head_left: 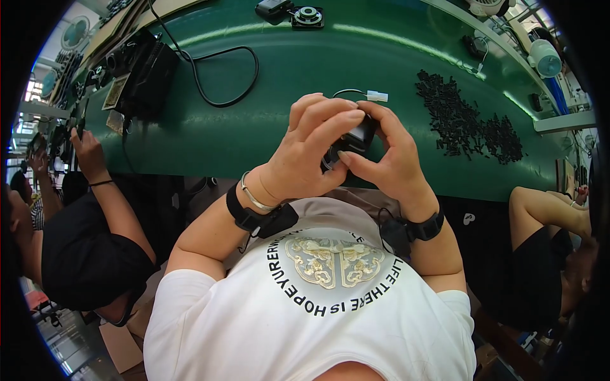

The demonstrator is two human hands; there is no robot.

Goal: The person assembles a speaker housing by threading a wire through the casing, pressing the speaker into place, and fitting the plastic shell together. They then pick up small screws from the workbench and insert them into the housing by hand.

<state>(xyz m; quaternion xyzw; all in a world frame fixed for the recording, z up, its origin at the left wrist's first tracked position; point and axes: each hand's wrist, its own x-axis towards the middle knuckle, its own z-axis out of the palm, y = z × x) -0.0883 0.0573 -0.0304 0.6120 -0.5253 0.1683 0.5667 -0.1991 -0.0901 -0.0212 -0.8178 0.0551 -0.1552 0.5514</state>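
Both hands hold one small black housing (361, 135) above the near edge of the green table. My left hand (301, 145) curls over its left side, with fingers on top and the thumb below. On the other side, my right hand (395, 152) grips it with fingers bent round the far edge and thumb against the near end. A thin black cable rises from behind the fingers to a white plug connector (377, 96). Much of the housing is hidden by the hands, so its exact kind does not show.
Small black parts (454, 111) lie heaped at the right of the green table (305, 70). A looped black cable (254, 70) and a black machine (147, 79) are on the left. A small speaker (308, 17) sits at the far side. Co-workers (82, 247) flank me.
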